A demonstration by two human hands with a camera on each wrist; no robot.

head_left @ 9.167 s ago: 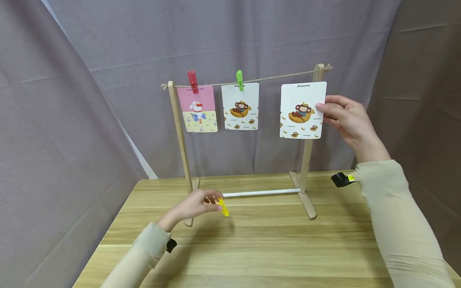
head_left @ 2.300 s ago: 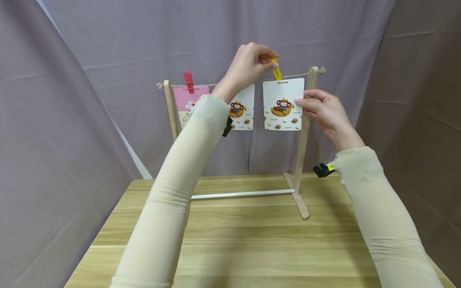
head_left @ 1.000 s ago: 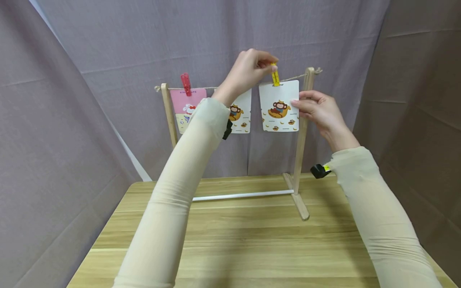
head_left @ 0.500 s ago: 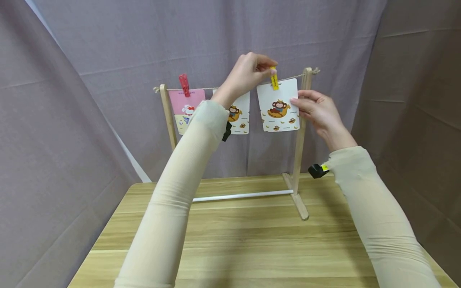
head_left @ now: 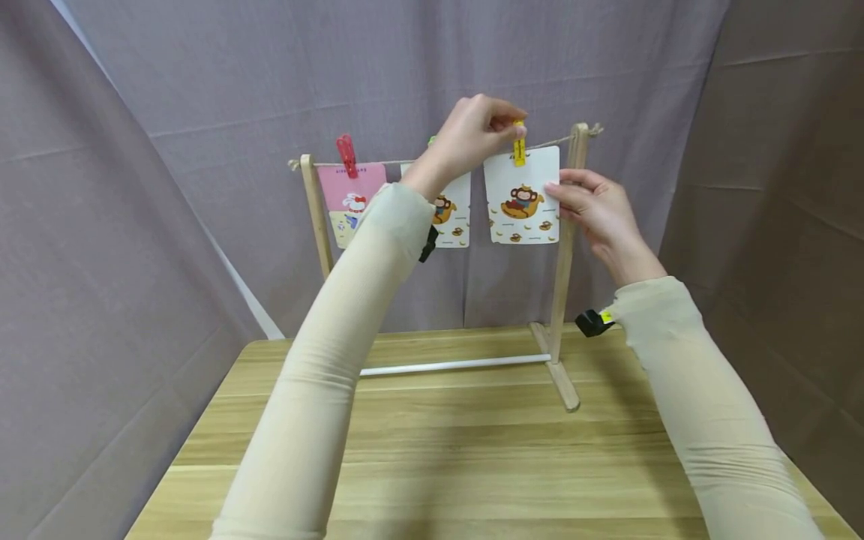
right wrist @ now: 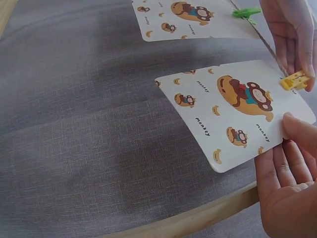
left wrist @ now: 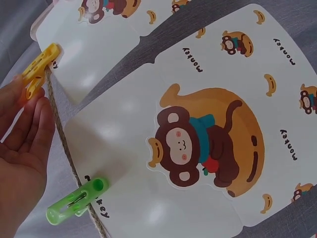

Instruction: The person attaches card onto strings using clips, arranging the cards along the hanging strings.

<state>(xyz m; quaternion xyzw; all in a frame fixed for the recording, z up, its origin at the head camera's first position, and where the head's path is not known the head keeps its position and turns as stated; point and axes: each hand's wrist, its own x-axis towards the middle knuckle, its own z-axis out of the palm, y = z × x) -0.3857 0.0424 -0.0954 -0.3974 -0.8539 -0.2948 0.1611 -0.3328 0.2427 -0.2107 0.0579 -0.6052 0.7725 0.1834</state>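
You are pinching the yellow peg (head_left: 518,148) with your left hand (head_left: 472,135) at the string's (head_left: 547,142) right end while your right hand's (head_left: 597,214) fingers (head_left: 563,187) are pinching the monkey card (head_left: 522,196), which may be slipping crooked if you are letting go early.

Staged recording booth, not a lived-in room. Grey-mauve cloth drapes (head_left: 378,67) close off the back and both sides. A single wooden table (head_left: 472,465) carries a small wooden rack (head_left: 565,247) strung with twine (head_left: 378,162), from which cartoon cards (head_left: 521,196) hang.
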